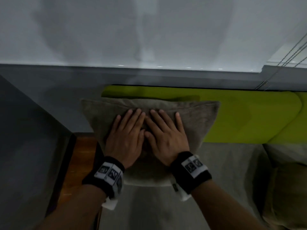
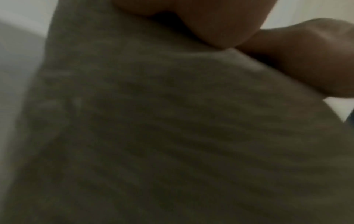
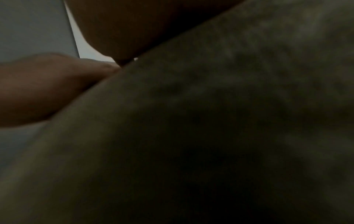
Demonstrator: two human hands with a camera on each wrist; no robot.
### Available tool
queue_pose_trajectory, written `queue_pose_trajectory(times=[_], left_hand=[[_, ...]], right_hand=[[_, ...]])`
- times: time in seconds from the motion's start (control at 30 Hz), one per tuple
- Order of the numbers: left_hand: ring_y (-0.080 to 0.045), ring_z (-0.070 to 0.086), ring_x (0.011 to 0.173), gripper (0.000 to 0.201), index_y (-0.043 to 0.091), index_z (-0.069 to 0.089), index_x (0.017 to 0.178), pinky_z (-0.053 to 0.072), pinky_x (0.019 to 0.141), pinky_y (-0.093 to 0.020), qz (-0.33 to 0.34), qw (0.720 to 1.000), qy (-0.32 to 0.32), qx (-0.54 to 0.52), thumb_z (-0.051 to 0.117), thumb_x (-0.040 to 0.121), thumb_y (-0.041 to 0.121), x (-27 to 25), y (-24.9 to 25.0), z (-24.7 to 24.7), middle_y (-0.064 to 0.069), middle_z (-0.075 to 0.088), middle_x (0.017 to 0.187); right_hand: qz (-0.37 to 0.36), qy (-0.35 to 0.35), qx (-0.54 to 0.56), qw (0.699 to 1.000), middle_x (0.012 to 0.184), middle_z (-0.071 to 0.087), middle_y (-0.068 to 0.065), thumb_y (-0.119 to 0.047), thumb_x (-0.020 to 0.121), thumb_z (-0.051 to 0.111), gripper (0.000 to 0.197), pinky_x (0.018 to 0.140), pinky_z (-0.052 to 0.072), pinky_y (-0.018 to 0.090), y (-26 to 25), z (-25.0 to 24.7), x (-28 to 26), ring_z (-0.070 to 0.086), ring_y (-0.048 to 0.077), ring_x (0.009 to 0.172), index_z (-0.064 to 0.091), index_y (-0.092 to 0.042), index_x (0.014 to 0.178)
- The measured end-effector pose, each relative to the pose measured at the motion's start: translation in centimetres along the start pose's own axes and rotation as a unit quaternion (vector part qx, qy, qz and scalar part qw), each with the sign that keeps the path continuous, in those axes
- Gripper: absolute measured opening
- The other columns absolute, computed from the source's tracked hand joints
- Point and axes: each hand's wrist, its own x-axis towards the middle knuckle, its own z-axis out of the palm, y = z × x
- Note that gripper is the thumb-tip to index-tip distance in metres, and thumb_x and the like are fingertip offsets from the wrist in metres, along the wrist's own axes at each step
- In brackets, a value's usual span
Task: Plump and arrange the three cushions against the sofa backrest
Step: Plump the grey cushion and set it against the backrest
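Both flat hands, left [image 1: 124, 140] and right [image 1: 166, 138], press cushion [image 1: 199, 117] against backrest [image 1: 249, 113]; next, cushion at three o'clock [image 1: 285, 180].

Looks like a living room imo: lime-green sofa backrest [image 1: 232, 117], grey seat [image 1: 224, 171] w/ cushions [image 1: 191, 117], window blind cords [image 1: 282, 63] behind.

You are holding both forearms forward and angling them inward, each wrist wearing a black band with a white marker strip. Your left hand [image 1: 125, 138] and right hand [image 1: 167, 138] are lying palm-down, side by side, fingers straight and slightly spread. The thumbs are meeting between the hands; both palms are pressing flat.
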Motion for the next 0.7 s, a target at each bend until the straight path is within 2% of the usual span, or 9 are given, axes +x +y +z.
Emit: queue_pose_trajectory(times=[0.1,0.23,0.33,0.37,0.43,0.47,0.53,0.63,0.7], left_hand=[[-0.019,0.027,0.151,0.062,0.024,0.032,0.156,0.017,0.122,-0.050,-0.005,0.997,-0.058,0.047,0.018,0.101,0.050,2.4,-2.0,-0.4,0.004,0.031,0.162],[-0.013,0.012,0.154,0.071,0.028,0.019,0.159,0.003,0.125,-0.045,-0.054,0.994,-0.089,0.040,0.003,0.097,0.060,3.9,-4.5,-0.4,0.009,0.019,0.166],[-0.013,0.003,0.155,0.074,0.033,0.014,0.159,-0.009,0.123,-0.050,-0.074,0.989,-0.105,0.077,-0.006,0.094,0.061,4.5,-6.1,-1.0,0.016,0.015,0.166],[-0.016,0.001,0.155,0.072,0.034,0.015,0.158,-0.012,0.122,-0.053,-0.073,0.988,-0.106,0.090,-0.006,0.095,0.061,4.6,-6.5,-1.5,0.017,0.015,0.166],[-0.023,0.007,0.155,0.068,0.035,0.026,0.155,-0.012,0.119,-0.058,-0.078,0.988,-0.086,0.105,-0.001,0.097,0.058,4.4,-7.6,-2.7,0.012,0.023,0.164],[-0.029,0.018,0.152,0.067,0.032,0.037,0.150,-0.004,0.120,-0.058,-0.090,0.988,-0.067,0.102,0.005,0.097,0.058,4.3,-8.2,-3.2,0.003,0.034,0.161],[-0.040,0.041,0.132,0.068,0.018,0.055,0.133,0.024,0.115,-0.057,-0.135,0.988,-0.035,0.064,0.014,0.097,0.060,4.1,-9.3,-4.4,-0.017,0.052,0.139],[-0.043,0.054,0.103,0.066,0.005,0.060,0.108,0.040,0.086,-0.045,-0.189,0.981,-0.010,-0.031,0.025,0.101,0.061,3.9,-9.8,-5.5,-0.024,0.057,0.109],[-0.045,0.058,0.097,0.066,0.002,0.061,0.100,0.040,0.080,-0.043,-0.211,0.974,0.023,-0.077,0.025,0.101,0.057,3.6,-9.7,-6.2,-0.028,0.060,0.104]], right_hand=[[0.065,-0.021,-0.028,0.997,0.165,0.039,-0.007,-0.064,0.103,0.023,0.061,0.122,0.000,0.069,3.1,-0.5,2.3,0.028,0.020,0.156,0.043,-0.039,0.155],[0.140,-0.083,-0.024,0.986,0.169,0.028,-0.015,-0.075,0.096,0.006,0.073,0.121,-0.014,0.067,7.8,-1.5,2.8,0.015,0.016,0.159,0.028,-0.045,0.159],[0.198,-0.124,-0.035,0.972,0.166,0.032,-0.017,-0.074,0.098,0.003,0.070,0.112,-0.022,0.072,11.1,-2.6,2.3,0.014,0.017,0.159,0.037,-0.047,0.153],[0.223,-0.140,-0.026,0.964,0.164,0.036,-0.014,-0.073,0.099,0.004,0.070,0.114,-0.018,0.073,12.3,-2.9,1.9,0.018,0.020,0.158,0.043,-0.046,0.149],[0.261,-0.111,0.067,0.957,0.155,0.049,0.000,-0.077,0.097,0.011,0.074,0.121,0.013,0.064,14.2,-4.1,0.5,0.037,0.030,0.148,0.054,-0.038,0.143],[0.269,-0.069,0.139,0.951,0.147,0.055,0.006,-0.077,0.098,0.018,0.073,0.114,0.031,0.050,14.7,-4.7,-0.2,0.048,0.031,0.138,0.057,-0.031,0.141],[0.298,0.010,0.271,0.915,0.133,0.062,0.006,-0.061,0.104,0.042,0.053,0.093,0.042,0.032,15.2,-5.2,-1.0,0.057,0.023,0.124,0.058,-0.023,0.136],[0.358,0.052,0.410,0.837,0.128,0.066,-0.001,-0.068,0.088,0.066,0.060,0.095,0.052,0.033,15.2,-4.9,-0.9,0.062,0.020,0.119,0.060,-0.028,0.133],[0.345,0.065,0.374,0.858,0.107,0.074,0.003,-0.060,0.089,0.070,0.043,0.088,0.056,0.040,15.2,-4.6,-0.6,0.069,0.022,0.103,0.070,-0.022,0.109]])
